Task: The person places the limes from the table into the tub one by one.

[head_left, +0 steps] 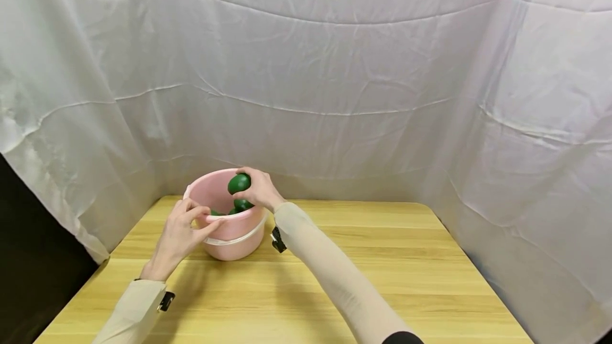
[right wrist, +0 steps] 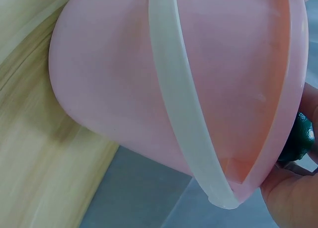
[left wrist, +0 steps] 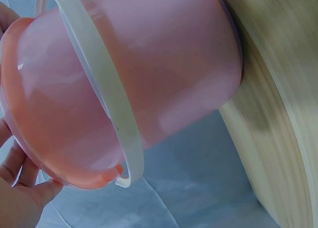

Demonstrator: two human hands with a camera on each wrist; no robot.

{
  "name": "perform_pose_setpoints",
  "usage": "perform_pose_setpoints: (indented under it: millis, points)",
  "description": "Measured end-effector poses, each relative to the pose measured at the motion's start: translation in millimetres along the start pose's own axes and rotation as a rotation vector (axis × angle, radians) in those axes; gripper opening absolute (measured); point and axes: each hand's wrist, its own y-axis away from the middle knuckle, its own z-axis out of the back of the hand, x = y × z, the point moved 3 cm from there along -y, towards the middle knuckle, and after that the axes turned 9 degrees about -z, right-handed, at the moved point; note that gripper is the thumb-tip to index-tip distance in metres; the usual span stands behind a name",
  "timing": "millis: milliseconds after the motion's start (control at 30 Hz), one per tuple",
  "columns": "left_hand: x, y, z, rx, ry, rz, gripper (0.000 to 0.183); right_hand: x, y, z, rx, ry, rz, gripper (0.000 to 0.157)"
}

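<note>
— Bucket point(head_left: 229, 238) first: what does it look like?

— Pink plastic, round, with a whitish handle point(left wrist: 107, 96) folded down against its outer wall. It stands on the left half of the wooden table point(head_left: 382, 259), toward the far edge. Dark green round fruits point(head_left: 239, 206) lie inside it; what kind they are I cannot tell.

— And on its left?

— The left hand point(head_left: 179, 235) grips the near rim, thumb on top and fingers curled round the edge. The left wrist view shows the fingertips point(left wrist: 15, 188) against the rim. Its forearm in a beige sleeve point(head_left: 134, 312) comes up from the table's front left corner.

— How much room is around it?

— Left of the bucket the tabletop ends soon, and a dark gap shows beyond that edge. Behind it a white cloth backdrop point(head_left: 311, 68) hangs close to the far edge. To the right the tabletop lies bare all the way to the cloth on that side.

— The right hand?

— The right hand point(head_left: 260, 190) is above the bucket's far right rim, fingers wrapped round one green fruit point(head_left: 238, 183) and holding it above the opening. The wrist is bent down, and the sleeved forearm runs diagonally back toward the lower right. The right wrist view catches that fruit just past the rim, against the palm.
</note>
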Motion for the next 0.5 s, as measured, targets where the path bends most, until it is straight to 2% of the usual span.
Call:
perform_pose_setpoints:
  millis: [200,400,500]
  points:
    - [-0.2,-0.6,-0.2,-0.011,0.013,0.002,0.028,1.5,-3.0,1.5,-0.021,-0.029,0.015,0.059]
    - [-0.3,-1.9,-1.1,-0.006,0.006,0.005,0.030,-0.3,-3.0,4.1,-0.015,-0.148,0.015,0.044]
    - [-0.5,-1.8,-1.5,0.000,0.002,0.010,0.030,-2.7,-1.6,4.9,-0.009,-0.150,0.013,0.038]
